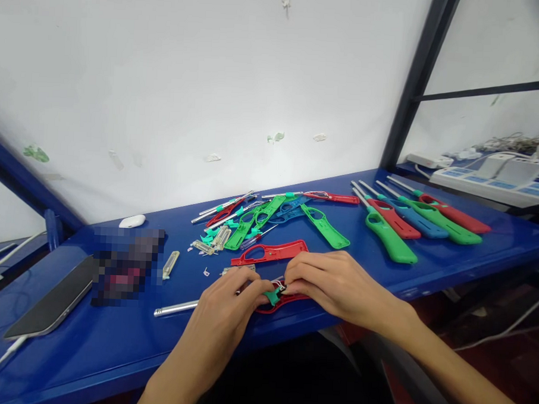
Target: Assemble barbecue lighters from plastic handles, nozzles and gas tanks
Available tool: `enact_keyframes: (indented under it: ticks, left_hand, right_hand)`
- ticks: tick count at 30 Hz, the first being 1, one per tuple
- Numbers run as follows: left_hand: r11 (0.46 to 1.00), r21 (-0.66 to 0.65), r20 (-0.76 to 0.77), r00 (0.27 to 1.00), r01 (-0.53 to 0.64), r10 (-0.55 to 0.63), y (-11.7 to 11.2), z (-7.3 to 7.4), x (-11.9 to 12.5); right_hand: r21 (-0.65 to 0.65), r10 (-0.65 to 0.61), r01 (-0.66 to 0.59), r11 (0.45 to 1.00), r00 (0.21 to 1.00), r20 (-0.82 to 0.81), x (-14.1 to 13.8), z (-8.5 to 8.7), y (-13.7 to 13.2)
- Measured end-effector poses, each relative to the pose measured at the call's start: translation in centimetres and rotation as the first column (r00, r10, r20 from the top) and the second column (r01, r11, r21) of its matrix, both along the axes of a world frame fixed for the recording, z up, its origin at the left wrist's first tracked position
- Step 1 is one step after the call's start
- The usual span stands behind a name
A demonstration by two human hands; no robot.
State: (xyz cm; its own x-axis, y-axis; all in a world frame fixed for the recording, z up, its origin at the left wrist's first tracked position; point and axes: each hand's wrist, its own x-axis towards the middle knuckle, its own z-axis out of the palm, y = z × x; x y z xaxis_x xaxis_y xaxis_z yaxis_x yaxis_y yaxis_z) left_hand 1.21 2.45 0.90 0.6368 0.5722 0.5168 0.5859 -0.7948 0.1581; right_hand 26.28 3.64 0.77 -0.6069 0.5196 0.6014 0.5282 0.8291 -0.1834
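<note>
1. So the opened lighter (pixel 292 298) was at the table's front edge, right between both hands. Its red shell half held a green piece (pixel 273 295) and some white wires (pixel 278 282); a silver tube (pixel 175 308) stuck out past the left hand.
2. Left hand (pixel 235 293) was closed around the opened lighter, thumb against the green piece. Right hand (pixel 337 281) had its fingertips pinched on a tiny black part (pixel 284 289) at the shell.
3. Just behind lay another red shell half (pixel 274 251), inside facing up.
4. Clear little tanks (pixel 221 238) sat in the parts pile; couldn't tell if there was fuel in them. One more tank (pixel 170 264) lay off to the left.
5. Behind that, a jumble of green shells (pixel 325 226), blue bits and silver tubes. Five whole lighters (pixel 390 236) were lined up on the right.
6. Blue table (pixel 124 344), phone (pixel 53 303) on a cable, scuffed white wall (pixel 190 73), power strip (pixel 478 182) beyond a dark post (pixel 413 83).
</note>
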Motion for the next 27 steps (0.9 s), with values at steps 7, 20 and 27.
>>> enact_keyframes:
  ticks: [7,20,27]
  left_hand:
    - [1.0,-0.002,-0.024,1.0,-0.001,0.001,-0.17,-0.14,-0.1]
    - [1.0,-0.018,-0.034,0.999,0.015,-0.016,-0.21,-0.18,-0.11]
    - [0.998,0.064,-0.001,1.0,0.024,-0.024,-0.04,-0.01,0.04]
  right_hand:
    - [-0.006,0.019,-0.02,1.0,1.0,-0.008,0.05,-0.01,0.06]
    - [-0.008,0.034,-0.035,0.999,0.998,-0.045,0.03,-0.08,0.19]
    - [0.027,0.01,-0.008,1.0,0.998,-0.065,-0.46,-0.3,0.03]
